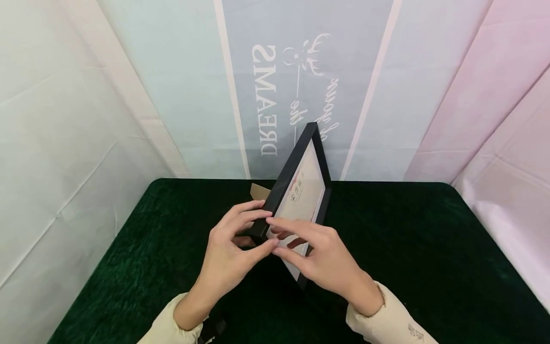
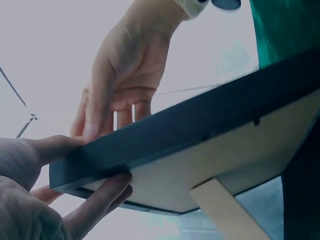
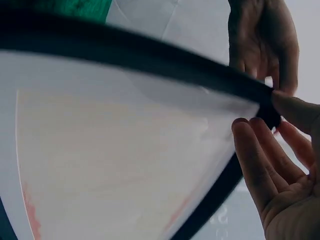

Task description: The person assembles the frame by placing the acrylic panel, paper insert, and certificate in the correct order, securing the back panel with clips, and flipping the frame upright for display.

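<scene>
A black picture frame (image 1: 287, 177) stands tilted on one edge, with a certificate (image 1: 307, 179) showing behind its clear front. My left hand (image 1: 229, 243) grips the near upper corner, thumb on the rim and fingers reaching to the back. At that same corner my right hand (image 1: 320, 251) pinches the rim, its thumb close to the left thumb and its other fingers before the clear front. The left wrist view shows the frame's beige backing board (image 2: 240, 145) and a cardboard stand leg (image 2: 225, 210) folded out from it.
Dark green cloth covers the table (image 1: 408, 248). Behind it hangs a pale blue backdrop (image 1: 193, 95) with mirrored white lettering. White fabric (image 1: 64, 167) walls the left side, pink fabric (image 1: 507, 157) the right. A small dark object (image 1: 213, 328) lies by the left sleeve.
</scene>
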`<state>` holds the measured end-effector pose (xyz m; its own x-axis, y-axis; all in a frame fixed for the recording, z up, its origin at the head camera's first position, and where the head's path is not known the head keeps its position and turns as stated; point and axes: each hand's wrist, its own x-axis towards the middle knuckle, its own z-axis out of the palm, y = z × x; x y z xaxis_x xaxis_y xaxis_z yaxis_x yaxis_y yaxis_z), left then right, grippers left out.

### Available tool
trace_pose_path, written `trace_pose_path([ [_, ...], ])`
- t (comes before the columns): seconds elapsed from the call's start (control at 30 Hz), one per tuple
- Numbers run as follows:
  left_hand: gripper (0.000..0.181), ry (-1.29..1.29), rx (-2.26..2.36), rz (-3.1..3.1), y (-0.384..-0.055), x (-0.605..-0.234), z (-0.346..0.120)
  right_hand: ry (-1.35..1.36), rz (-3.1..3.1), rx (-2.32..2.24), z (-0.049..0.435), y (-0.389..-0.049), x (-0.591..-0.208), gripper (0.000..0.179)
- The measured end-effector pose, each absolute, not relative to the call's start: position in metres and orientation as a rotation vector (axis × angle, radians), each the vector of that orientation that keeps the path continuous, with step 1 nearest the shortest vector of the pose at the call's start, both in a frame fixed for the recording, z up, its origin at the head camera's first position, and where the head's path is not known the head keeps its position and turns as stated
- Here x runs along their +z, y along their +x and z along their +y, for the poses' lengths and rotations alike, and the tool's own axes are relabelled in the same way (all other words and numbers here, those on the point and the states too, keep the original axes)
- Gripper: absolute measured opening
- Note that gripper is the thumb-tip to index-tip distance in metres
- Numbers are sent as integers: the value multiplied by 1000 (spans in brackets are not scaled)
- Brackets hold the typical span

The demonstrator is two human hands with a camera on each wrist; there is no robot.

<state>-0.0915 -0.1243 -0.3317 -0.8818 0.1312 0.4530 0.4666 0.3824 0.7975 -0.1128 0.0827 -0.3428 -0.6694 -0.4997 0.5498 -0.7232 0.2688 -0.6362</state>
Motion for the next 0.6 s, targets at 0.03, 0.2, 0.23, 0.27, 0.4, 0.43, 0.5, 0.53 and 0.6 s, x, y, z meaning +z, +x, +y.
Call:
trace_pose_path([
  [0.03, 40, -516, -1526, -2317, -91, -332, -124, 1109, -2322, 1331, 86, -115, -341, 48],
  [0.2, 38, -453, -1606, -2281, -90, -334, -124, 906, -2396, 1200, 109, -132, -336, 45],
  [0.23, 38, -439, -1622, -2281, -90, -334, -125, 853, -2407, 1186, 115, -137, -335, 44],
  [0.27, 38, -425, -1634, -2285, -90, -334, -126, 802, -2416, 1175, 121, -142, -335, 43],
  [0.4, 38, -396, -1682, -2315, -91, -332, -132, 573, -2477, 1197, 147, -164, -339, 39],
  [0.43, 38, -395, -1689, -2325, -92, -331, -134, 526, -2494, 1208, 154, -170, -342, 39],
  [0.5, 38, -406, -1719, -2329, -95, -329, -139, 443, -2528, 1235, 166, -182, -348, 40],
  [0.53, 38, -413, -1736, -2328, -97, -329, -141, 413, -2542, 1247, 172, -188, -352, 41],
  [0.6, 38, -433, -1780, -2313, -100, -328, -146, 370, -2575, 1271, 183, -200, -362, 45],
])
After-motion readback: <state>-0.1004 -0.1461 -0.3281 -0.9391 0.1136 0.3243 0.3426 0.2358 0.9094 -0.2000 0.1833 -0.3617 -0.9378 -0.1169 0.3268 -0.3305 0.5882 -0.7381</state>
